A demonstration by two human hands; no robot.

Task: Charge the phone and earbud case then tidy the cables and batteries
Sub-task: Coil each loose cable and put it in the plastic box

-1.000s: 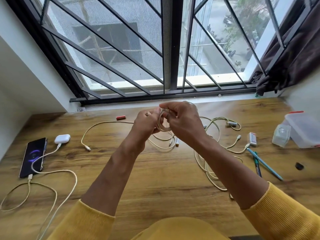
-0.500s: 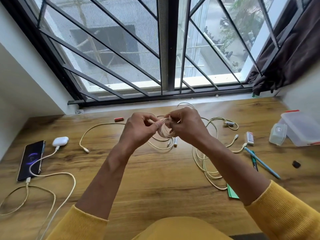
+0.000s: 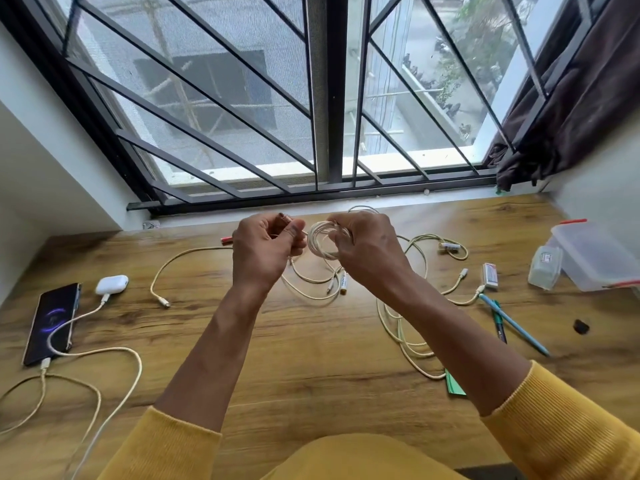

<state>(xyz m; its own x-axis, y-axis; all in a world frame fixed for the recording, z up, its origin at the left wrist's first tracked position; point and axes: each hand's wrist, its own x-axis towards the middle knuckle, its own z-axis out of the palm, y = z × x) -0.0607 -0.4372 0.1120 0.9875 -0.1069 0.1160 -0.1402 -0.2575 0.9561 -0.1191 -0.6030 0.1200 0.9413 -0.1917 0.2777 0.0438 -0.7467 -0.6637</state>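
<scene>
Aloft, both hands [image 3: 263, 251] [image 3: 367, 251] pinch the coiled cable [image 3: 320, 239].

Before me stood a barred window [image 3: 322, 98], dark curtain [image 3: 568, 109] at right, my wooden desk [image 3: 311, 341] held two pens [image 3: 509, 320], a clear plastic box [image 3: 595, 258].

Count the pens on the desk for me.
2: a light blue pen and a dark pen beside it, crossing near their tips, right of the loose cables.
</scene>
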